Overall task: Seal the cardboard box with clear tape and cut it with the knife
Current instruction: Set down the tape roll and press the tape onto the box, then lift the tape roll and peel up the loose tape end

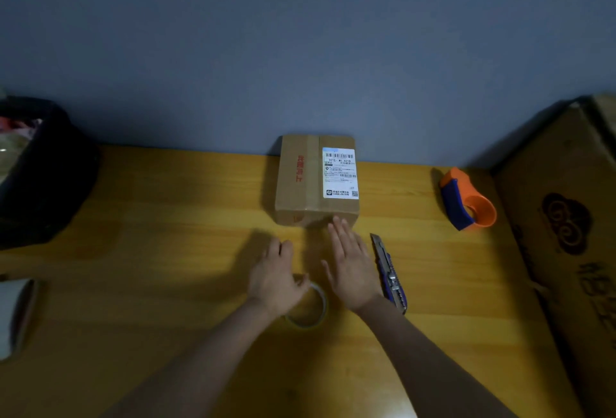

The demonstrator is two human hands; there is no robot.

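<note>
A small cardboard box [316, 180] with a white shipping label and red print stands against the blue wall on the wooden table [150, 251]. A roll of clear tape [311, 309] lies flat in front of it, partly under my left hand [275, 279], whose fingers are loosely spread above it and hold nothing. My right hand [350, 267] is flat and open, fingertips close to the box's near edge. A blue and silver utility knife [390, 274] lies on the table just right of my right hand.
An orange and blue tape dispenser [466, 199] lies at the right. A large cardboard carton [563, 234] fills the right edge. A black bin [40, 170] stands at the left, and a white cylinder [15, 317] lies at the near left.
</note>
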